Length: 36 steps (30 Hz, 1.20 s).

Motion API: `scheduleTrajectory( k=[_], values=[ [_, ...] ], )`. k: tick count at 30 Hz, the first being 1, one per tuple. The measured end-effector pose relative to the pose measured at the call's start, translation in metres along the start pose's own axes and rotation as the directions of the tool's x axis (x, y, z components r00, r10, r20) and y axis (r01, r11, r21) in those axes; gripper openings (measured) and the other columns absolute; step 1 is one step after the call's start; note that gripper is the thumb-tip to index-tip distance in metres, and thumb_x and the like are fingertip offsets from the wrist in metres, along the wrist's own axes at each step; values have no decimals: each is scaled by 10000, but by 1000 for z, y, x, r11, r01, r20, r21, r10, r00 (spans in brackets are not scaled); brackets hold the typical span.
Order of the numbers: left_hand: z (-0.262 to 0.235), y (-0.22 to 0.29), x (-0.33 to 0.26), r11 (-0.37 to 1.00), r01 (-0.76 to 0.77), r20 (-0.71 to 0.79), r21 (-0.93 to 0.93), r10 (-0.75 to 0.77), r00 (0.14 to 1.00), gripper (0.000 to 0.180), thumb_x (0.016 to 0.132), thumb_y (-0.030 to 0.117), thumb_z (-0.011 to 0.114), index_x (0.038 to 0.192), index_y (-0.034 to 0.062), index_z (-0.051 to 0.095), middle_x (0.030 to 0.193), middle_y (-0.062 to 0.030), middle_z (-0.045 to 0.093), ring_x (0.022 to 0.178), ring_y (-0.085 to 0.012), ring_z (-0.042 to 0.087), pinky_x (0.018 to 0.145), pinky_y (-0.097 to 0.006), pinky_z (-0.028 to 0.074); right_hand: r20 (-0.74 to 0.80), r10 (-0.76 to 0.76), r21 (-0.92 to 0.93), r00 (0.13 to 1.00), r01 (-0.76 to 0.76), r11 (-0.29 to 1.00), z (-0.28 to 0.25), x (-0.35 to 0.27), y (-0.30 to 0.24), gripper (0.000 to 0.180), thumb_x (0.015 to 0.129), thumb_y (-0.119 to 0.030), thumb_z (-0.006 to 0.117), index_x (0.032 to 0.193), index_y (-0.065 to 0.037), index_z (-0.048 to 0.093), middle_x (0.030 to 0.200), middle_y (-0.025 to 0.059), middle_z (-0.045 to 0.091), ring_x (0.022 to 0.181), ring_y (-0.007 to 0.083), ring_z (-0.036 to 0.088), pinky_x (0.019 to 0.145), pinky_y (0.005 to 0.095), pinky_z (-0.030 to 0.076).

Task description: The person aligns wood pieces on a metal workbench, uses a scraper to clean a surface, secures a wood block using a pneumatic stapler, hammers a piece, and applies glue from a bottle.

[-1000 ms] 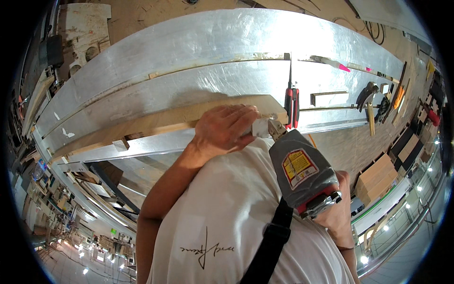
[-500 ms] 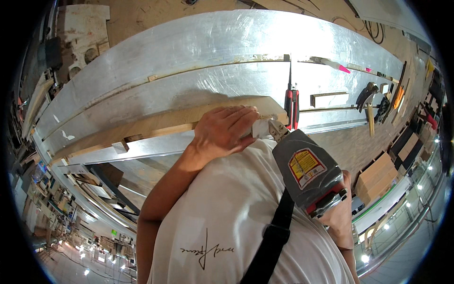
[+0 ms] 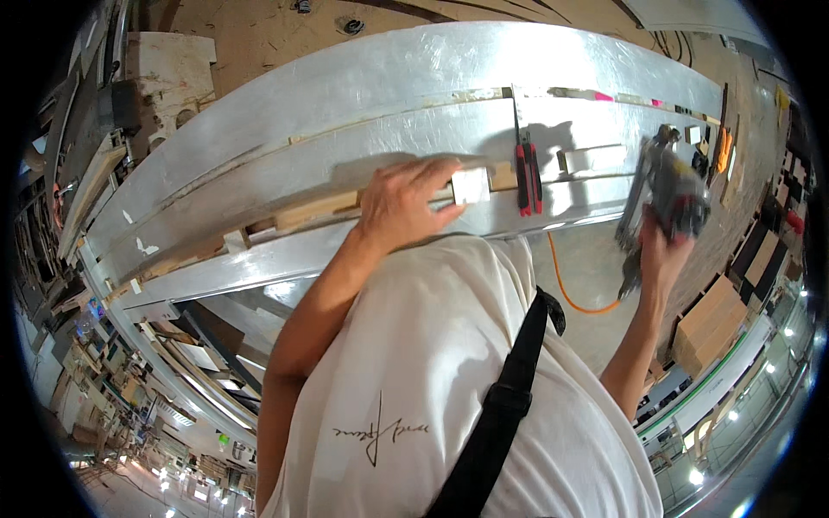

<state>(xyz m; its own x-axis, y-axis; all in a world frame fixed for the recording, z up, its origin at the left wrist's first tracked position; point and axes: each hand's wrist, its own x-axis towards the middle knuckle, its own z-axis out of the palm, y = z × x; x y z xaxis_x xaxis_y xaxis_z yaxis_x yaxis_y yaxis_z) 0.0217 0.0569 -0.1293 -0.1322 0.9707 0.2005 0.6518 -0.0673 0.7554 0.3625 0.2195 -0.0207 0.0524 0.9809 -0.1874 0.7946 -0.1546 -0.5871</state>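
Observation:
My left hand (image 3: 404,205) is closed over a long wooden board (image 3: 311,210) lying along the metal bench. Its index finger and thumb end on either side of a small pale block (image 3: 471,186) at the board's right part. My right hand (image 3: 665,255) grips a nail gun (image 3: 675,194), grey with red parts and blurred by motion, held up over the bench's right end. An orange air hose (image 3: 566,289) hangs below it. A red-and-black utility knife (image 3: 528,177) lies just right of the pale block.
The silver metal bench (image 3: 389,73) curves across the view, with a slot along it. A pale bar (image 3: 596,159) rests right of the knife. Orange-handled tools (image 3: 724,151) lie at the far right end. Cardboard boxes (image 3: 712,319) stand on the floor at right.
The nail gun has lifted off the block and swung right and away with my right hand. The board's broad upper face shows less. My left hand stays on the board.

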Motion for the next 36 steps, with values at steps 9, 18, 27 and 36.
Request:
scheduleTrajectory(
  k=[9,18,27,36],
  values=[
    [-2,4,17,993,107,65,-42,-104,992,498,781,346,884,1175,75,745,1047,-160,784,909,-347,761,814,-401,610,-180,-340,-520,923,204,829,28,123,115,595,867,-365,756,1329,-16,618,1028,258,754,984,466,720,836,506,549],
    [9,4,-10,1000,5,-55,-1,-5,998,484,780,325,874,1188,109,730,1035,-147,777,899,-351,744,797,-429,602,-167,-449,-433,878,344,833,75,139,156,869,844,-499,788,1466,40,508,1275,326,655,1199,497,625,1003,529,488],
    [20,14,-44,991,-93,-74,92,100,992,529,712,138,863,1207,76,686,1013,-149,755,884,-353,727,792,-432,597,250,-770,352,587,686,638,96,-50,-14,839,757,-255,934,1467,-49,538,1438,176,590,1407,354,494,1174,453,397],
    [16,35,-56,992,-78,-75,95,85,993,565,734,173,850,1260,71,669,1051,-133,732,957,-328,714,861,-425,589,439,-730,454,523,572,683,130,-85,-36,448,895,-121,806,1292,7,643,1153,148,714,977,284,718,852,333,575]
  ],
)
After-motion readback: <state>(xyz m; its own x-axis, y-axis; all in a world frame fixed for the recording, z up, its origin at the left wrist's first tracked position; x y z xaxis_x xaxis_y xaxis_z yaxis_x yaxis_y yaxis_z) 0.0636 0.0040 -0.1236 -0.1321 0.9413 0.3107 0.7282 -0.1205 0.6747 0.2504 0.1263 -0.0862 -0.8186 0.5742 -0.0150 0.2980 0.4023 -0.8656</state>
